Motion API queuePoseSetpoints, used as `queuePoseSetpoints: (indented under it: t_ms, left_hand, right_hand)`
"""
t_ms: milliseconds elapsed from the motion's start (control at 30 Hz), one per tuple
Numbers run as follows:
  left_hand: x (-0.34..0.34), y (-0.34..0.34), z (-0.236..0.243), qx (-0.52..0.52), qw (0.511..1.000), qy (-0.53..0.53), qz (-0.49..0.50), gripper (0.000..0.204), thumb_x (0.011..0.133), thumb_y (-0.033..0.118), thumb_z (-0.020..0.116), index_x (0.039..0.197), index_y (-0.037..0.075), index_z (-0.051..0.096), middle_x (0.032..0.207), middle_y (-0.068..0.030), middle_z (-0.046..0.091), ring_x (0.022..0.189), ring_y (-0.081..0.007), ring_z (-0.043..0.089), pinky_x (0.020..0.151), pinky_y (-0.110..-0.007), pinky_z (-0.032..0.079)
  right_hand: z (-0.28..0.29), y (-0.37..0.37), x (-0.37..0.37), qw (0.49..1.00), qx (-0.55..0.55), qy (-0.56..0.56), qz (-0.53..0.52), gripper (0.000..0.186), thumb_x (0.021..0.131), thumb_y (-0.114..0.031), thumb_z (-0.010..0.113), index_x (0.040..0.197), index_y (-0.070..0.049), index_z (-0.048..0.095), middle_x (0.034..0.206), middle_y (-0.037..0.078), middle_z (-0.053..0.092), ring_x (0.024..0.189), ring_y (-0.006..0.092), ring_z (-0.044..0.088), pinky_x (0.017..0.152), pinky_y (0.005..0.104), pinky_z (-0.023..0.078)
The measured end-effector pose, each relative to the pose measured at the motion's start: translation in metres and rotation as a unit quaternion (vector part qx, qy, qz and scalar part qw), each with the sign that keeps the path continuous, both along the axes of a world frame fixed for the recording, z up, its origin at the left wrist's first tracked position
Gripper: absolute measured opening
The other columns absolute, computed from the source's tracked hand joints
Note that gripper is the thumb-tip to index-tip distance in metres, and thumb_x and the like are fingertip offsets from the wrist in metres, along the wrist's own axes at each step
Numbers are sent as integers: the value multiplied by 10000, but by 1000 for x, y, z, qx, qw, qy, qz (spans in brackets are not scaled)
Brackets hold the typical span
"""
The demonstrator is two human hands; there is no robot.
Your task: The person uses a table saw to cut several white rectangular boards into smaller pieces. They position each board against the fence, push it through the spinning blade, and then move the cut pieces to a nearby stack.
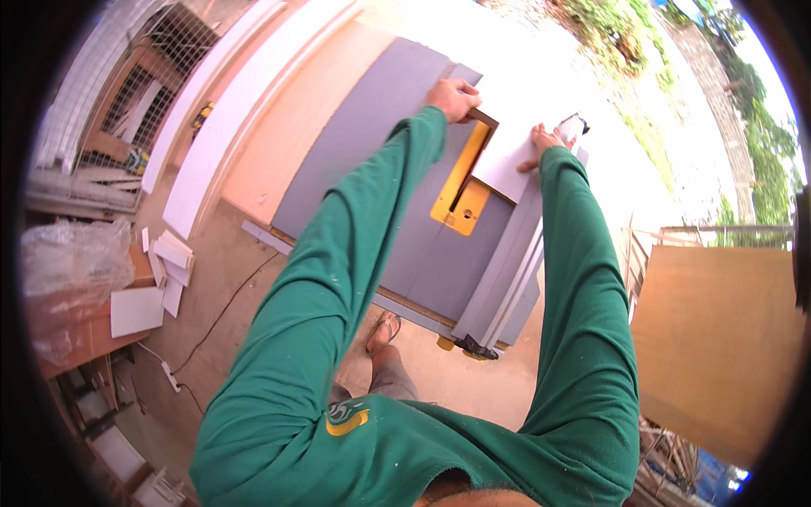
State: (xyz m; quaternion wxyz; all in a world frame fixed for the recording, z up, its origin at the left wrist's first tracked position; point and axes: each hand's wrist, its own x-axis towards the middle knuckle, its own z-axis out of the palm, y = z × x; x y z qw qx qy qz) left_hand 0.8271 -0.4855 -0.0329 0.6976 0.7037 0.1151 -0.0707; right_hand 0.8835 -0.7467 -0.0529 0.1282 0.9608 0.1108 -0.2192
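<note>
White board (505, 160): far half of saw table (363, 127), R side over yellow insert (459, 184), brown core showing at near edges; far end lost in glare.
Progress: prob. mid-job, i.e. board on saw, both hands on it, not yet clear of table. Near edge is stepped, L part ending farther off than R; notch or two pcs, can't tell.
Left: can't judge how much; blade not made out, running or not unclear.
L hand (454, 99): fingers bent at board's L near edge, knuckles up; grip or just push, can't tell.
R hand (547, 142): open, fingers spread on board by rip fence (507, 279), nothing grasped.
Arms: both stretched well fwd, L reaching across table, R nearly straight alongside fence.
L of saw: beige panel (287, 135) adj. to table, then long white boards (245, 110); white offcuts (173, 258) lower L.
R of saw: plywood sheet (718, 338), well apart.
</note>
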Motion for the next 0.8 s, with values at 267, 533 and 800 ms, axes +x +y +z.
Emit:
queuePoseSetpoints:
  t_ms: [267,533,800]
  left_hand:
    - [-123,114,-1,-44,994,-7,103,337,873,83,665,1206,37,689,984,-102,717,812,-148,693,681,-298,585]
    - [-409,251,-60,31,963,93,250,379,994,85,616,1354,-22,559,1239,-124,667,1084,-173,656,896,-288,535]
    - [-470,271,-119,94,953,44,286,354,1011,108,627,1308,-78,583,1212,-126,667,1089,-165,632,934,-309,516]
  right_hand:
    - [-1,8,-2,999,-29,28,5,1492,411,-613,960,1600,-103,218,1682,69,196,1550,350,126,1156,770,83]
    - [5,3,-14,999,30,-19,19,1317,512,-533,955,1573,-122,291,1666,74,251,1545,352,150,1143,795,46]
    - [-2,-21,-61,996,16,16,81,980,788,-716,676,1580,-268,314,1664,58,250,1537,240,214,1203,717,69]
